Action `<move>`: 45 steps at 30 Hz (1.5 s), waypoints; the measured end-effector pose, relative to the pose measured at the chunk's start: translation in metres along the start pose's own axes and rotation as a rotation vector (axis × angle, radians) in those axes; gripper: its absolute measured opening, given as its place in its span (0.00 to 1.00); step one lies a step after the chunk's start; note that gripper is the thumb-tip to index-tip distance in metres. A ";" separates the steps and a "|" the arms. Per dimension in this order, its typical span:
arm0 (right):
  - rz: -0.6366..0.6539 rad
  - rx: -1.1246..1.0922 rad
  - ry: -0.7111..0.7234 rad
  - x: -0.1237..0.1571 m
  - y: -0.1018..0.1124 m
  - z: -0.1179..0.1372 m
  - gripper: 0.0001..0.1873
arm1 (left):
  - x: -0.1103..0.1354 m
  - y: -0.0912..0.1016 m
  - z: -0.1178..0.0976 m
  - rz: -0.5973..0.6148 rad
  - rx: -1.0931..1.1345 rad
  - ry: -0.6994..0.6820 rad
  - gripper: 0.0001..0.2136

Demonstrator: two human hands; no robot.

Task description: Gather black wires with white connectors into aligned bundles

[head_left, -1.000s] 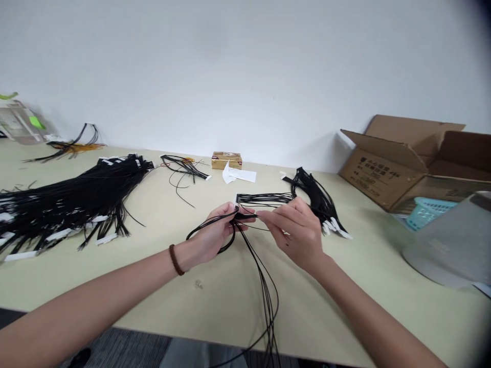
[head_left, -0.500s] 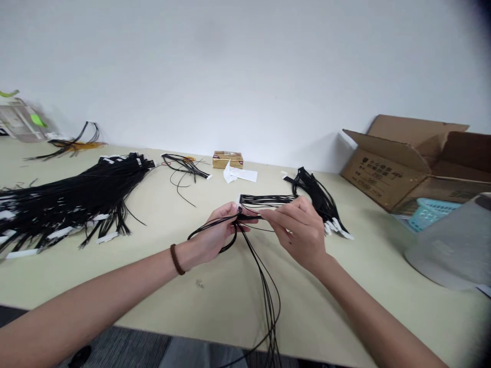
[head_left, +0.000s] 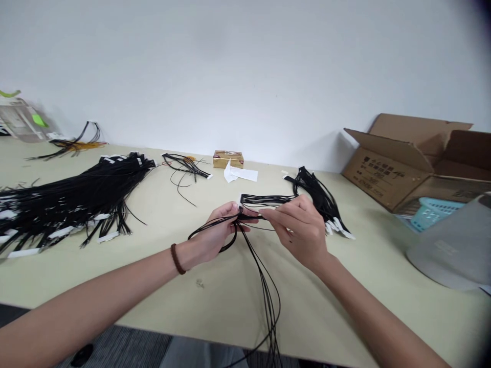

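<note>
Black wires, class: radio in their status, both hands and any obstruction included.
Left hand holding black wires. Right hand pinching at them. Lengths trail below both hands. Nothing seen blocking either hand.

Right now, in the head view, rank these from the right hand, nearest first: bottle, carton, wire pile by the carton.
1. Wire pile: just beyond the right hand, slightly to its right.
2. Carton: farther right, toward the back.
3. Bottle: far left, at the back.
</note>
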State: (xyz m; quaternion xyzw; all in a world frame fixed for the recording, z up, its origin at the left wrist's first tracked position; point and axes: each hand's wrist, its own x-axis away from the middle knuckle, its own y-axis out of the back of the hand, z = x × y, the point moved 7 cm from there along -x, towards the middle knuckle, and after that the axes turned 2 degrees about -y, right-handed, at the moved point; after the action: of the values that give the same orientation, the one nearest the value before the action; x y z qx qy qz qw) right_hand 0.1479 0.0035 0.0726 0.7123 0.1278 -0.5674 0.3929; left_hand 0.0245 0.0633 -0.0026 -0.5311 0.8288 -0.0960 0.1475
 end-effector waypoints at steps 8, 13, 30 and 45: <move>0.017 -0.035 0.002 0.000 -0.001 0.001 0.11 | 0.001 0.001 0.000 -0.016 -0.008 -0.017 0.13; 0.011 -0.018 0.001 0.000 -0.001 -0.001 0.09 | 0.001 0.002 0.000 -0.025 0.011 -0.014 0.13; -0.034 0.049 -0.009 0.005 -0.004 0.012 0.05 | 0.003 -0.009 0.003 0.038 -0.045 -0.019 0.13; 0.001 0.049 -0.017 0.009 -0.011 0.011 0.03 | 0.005 -0.015 -0.003 0.016 -0.159 -0.008 0.12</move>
State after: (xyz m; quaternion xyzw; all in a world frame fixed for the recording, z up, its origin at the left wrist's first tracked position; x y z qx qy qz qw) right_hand 0.1367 0.0005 0.0595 0.7168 0.1104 -0.5762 0.3768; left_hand 0.0343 0.0525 0.0037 -0.5349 0.8374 -0.0268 0.1090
